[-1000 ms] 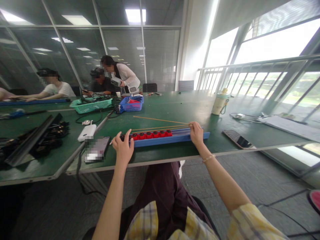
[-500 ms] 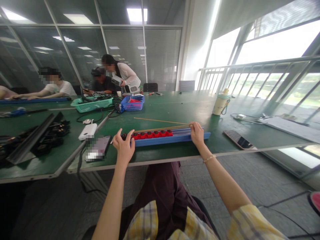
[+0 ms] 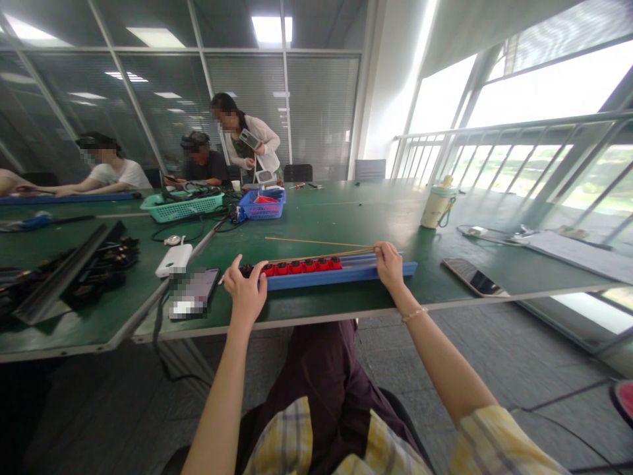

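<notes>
A long blue channel (image 3: 341, 278) lies near the table's front edge. Several red blocks with black tops (image 3: 309, 265) sit in a row in its left half. My left hand (image 3: 243, 290) curls round the channel's left end, thumb on the near side, with a dark piece between thumb and fingers. At the right end, my right hand (image 3: 390, 265) is closed, fingertips pinching thin yellowish strips (image 3: 316, 241). One strip slants free above the table, while others run low along the channel's far side. My fingers hide both of the channel's ends in part.
Left of the channel are a phone (image 3: 194, 293) and a white device (image 3: 174, 260). Black parts (image 3: 106, 264) lie farther left. Baskets, green (image 3: 182, 208) and blue (image 3: 262, 208), stand beyond. To the right are another phone (image 3: 472, 277) and a bottle (image 3: 437, 208). Other people are across the table.
The free end of the slanting strip has dipped slightly. My hands have hardly moved. Across the table, a standing person has straightened up and raised a grey box.
</notes>
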A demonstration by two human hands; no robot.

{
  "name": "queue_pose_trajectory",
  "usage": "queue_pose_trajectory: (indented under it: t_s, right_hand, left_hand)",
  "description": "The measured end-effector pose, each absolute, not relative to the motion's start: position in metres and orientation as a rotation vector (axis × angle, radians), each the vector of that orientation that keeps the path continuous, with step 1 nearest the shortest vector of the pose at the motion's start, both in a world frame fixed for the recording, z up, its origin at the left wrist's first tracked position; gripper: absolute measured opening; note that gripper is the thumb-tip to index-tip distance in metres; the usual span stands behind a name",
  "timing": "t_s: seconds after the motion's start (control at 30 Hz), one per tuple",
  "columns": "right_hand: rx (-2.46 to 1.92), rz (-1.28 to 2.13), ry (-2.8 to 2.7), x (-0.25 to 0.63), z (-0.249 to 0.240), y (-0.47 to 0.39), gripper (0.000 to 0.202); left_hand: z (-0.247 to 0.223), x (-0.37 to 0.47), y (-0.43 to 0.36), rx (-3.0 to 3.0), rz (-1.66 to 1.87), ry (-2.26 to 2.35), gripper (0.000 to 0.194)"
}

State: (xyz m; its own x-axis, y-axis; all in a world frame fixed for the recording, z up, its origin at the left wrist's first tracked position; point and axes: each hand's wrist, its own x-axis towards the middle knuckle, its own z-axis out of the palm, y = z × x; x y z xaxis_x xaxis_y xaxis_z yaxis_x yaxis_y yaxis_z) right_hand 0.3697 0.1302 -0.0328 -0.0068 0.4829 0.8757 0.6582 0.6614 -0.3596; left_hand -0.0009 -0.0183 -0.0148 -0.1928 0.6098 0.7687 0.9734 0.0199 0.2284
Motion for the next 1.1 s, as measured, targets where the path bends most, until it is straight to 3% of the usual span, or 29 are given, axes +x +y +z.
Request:
queue_pose_trajectory:
  t_s: [1.1]
  right_hand:
    - [-0.947,-0.189,-1.446,0.3701,-0.0278,0.1239,0.028]
  left_hand:
    - [-0.0127,0.0009,-0.0203,-1.617,-0.980,-1.895,0.035]
